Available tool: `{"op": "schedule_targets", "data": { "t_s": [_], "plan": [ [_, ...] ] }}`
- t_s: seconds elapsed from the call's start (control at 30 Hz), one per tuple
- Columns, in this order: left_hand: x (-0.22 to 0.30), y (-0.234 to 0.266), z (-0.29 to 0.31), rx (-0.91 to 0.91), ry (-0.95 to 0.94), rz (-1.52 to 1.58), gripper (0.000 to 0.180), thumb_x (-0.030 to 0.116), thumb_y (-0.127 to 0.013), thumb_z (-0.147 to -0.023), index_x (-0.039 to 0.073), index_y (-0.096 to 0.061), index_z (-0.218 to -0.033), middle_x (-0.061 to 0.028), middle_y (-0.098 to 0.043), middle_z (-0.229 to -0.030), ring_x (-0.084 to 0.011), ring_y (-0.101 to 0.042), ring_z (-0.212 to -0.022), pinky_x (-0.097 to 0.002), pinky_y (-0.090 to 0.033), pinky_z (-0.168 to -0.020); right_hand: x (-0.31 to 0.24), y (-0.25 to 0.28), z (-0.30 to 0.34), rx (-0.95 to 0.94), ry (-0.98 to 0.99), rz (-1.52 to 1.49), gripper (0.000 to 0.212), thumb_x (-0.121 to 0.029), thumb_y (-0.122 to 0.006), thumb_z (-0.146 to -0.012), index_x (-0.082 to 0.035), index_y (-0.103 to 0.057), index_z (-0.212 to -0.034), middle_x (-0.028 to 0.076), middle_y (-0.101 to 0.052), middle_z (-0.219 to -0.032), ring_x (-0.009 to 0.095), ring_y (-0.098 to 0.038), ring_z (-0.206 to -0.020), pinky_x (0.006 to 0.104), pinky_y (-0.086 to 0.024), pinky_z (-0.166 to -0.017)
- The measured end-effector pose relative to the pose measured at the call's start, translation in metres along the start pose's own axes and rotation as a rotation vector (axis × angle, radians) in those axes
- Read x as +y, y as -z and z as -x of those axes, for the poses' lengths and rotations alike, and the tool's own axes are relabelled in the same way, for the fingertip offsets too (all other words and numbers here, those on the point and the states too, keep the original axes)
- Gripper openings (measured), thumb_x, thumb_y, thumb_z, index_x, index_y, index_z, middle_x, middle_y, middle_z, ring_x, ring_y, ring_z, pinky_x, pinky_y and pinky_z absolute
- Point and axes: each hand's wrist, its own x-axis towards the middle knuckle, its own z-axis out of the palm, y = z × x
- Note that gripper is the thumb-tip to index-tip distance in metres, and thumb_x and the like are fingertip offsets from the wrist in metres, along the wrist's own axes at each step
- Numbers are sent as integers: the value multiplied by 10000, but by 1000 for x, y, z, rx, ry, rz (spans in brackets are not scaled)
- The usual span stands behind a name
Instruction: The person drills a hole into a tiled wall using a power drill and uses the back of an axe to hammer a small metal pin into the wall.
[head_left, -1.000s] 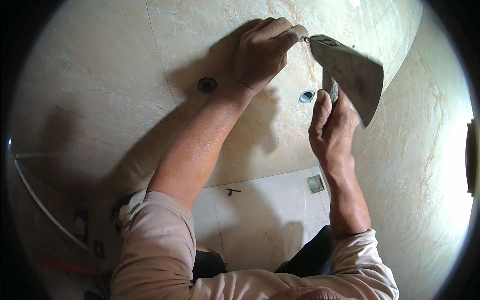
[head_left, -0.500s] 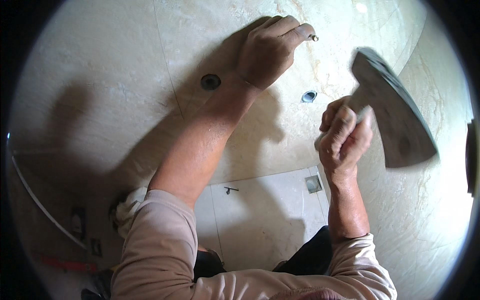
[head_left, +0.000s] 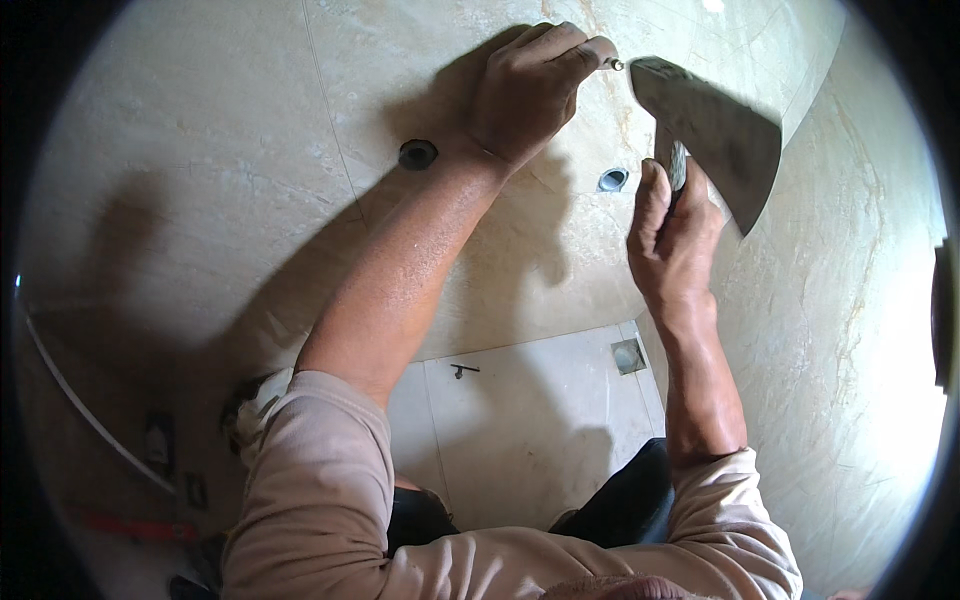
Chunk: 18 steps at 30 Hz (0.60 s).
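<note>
At the upper middle, my left hand (head_left: 525, 95) is closed around a thin metal piece pressed toward the tiled wall (head_left: 240, 120). Only the small brassy, round end of the metal piece (head_left: 617, 65) sticks out past my thumb, so its kind is not clear. My right hand (head_left: 678, 240) grips a hatchet (head_left: 715, 140) by its handle, most of which is hidden in my fist. The hatchet's wide grey blade points to the lower right. Its blunt back is close beside the metal end; whether they touch I cannot tell.
Below my hands, the wall has a dark round hole (head_left: 417, 154) and a grey pipe opening (head_left: 613, 180). A square drain (head_left: 628, 356) and a small dark T-shaped piece (head_left: 464, 371) are on the pale floor. Something red (head_left: 140, 527) lies at lower left.
My right hand has swung the hatchet up and to the left, bringing its back close to the metal end. My left hand stays nearly in place, its grip kept.
</note>
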Motion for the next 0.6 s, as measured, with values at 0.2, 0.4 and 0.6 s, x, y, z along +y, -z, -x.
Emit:
{"op": "schedule_targets", "data": {
  "t_s": [0.2, 0.4, 0.6],
  "plan": [
    [5, 5, 5, -30, 16, -26, 256, 0, -655, -860, 135, -729, -1065, -38, -686, -907, -261, -680, -833, -383, -583, -793, -7, 0, 8, 20, -91, -221, 299, -242, -489, -1109, 8, -556, -959, 98, -542, -696, 224, -519, -590, 349, -447, -551],
    [4, 10, 14, -30, 23, -32, 262, -9, -652, -870, 139, -728, -1072, -29, -682, -901, -257, -681, -832, -369, -586, -775, -13, -2, 25, 107, -115, -415, 317, -240, -522, -1113, 41, -537, -966, 117, -592, -689, 142, -537, -574, 341, -453, -533],
    [1, 0, 7, 20, 45, 2, 236, -52, -669, -847, 108, -751, -999, -43, -698, -905, -250, -701, -848, -374, -598, -772, -2, 5, 6, -54, -168, -140, 369, -314, -508, -1131, 13, -543, -962, 67, -572, -681, 117, -499, -571, 281, -422, -520]
  ]
}}
